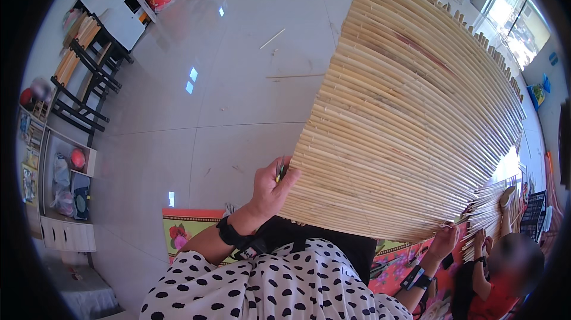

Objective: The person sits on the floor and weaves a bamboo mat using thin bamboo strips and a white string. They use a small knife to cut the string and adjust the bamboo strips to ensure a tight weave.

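Note:
A large mat of pale reed or bamboo sticks (404,106), laid side by side and joined, stretches from my lap away to the far right. My left hand (273,188) is closed on its near left edge, thumb on top. A small dark object with a yellow-green part shows between those fingers; its kind is unclear. At the near right corner of the mat, my right hand (444,241) has its fingers pinched together at the stick ends. What lies right under its fingertips is too small to make out.
A person in red (496,293) sits at the right, hands on a bundle of loose sticks (485,213). A flowered mat (181,225) lies under me. Stick scraps (272,38) lie on the tiled floor. Wooden chairs (89,76) and a shelf (65,189) stand left.

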